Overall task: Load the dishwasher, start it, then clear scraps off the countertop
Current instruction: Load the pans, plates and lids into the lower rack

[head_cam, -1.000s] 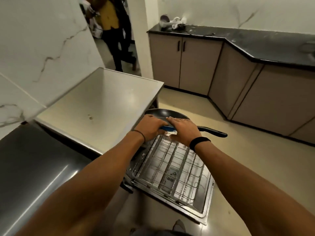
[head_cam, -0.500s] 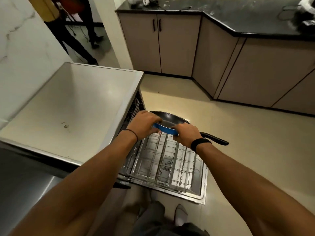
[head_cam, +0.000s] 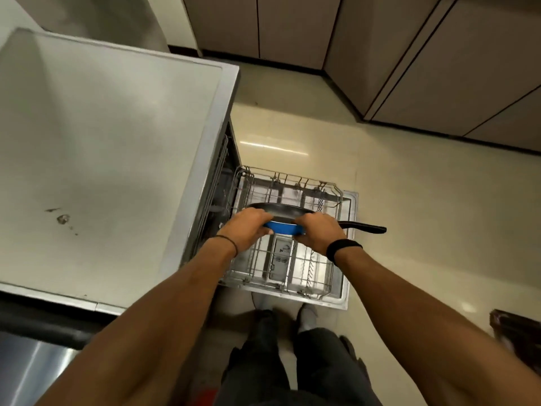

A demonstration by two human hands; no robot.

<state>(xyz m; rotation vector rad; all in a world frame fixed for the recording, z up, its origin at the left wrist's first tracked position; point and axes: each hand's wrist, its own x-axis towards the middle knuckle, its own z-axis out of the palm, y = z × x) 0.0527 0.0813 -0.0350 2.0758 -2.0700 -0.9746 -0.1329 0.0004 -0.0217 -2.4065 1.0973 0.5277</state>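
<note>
Moved since earlier: the head camera has tipped further down, so the black counter and the figure in the doorway are out of view; left hand (head_cam: 248, 227) and right hand (head_cam: 317, 232) have brought the frying pan (head_cam: 279, 213) from the far edge of the lower rack (head_cam: 292, 269) to above its middle
frying pan: black inside, blue outer wall, held roughly level between the two hands over the rack; whether its base touches the wires cannot be told
left hand: fingers curled over the pan's left rim, gripping it; a thin dark band (head_cam: 229, 243) on the wrist
right hand: fingers curled over the pan's right rim, gripping it beside the root of the handle; a black wristband (head_cam: 344, 247) behind it
pan handle (head_cam: 369, 228): black, sticks out to the right of the right hand, past the rack's edge
lower rack: grey wire, pulled out directly beneath both hands
dishwasher door (head_cam: 352, 218): folded down flat under the rack, its outer edge right of the right hand
detergent compartment (head_cam: 281, 256): on the door, seen through the wires just nearer than the hands
worktop (head_cam: 102, 136): pale surface left of the left hand
scraps (head_cam: 63, 218): small brown bits on the worktop, well to the left of the left hand
cabinets (head_cam: 439, 68): beige doors far beyond the hands
floor (head_cam: 424, 200): cream, right of the right hand
legs (head_cam: 316, 358): dark trousers, nearer than the hands, between the forearms
dark object (head_cam: 515, 328): low, right of the right forearm, too blurred to name
</note>
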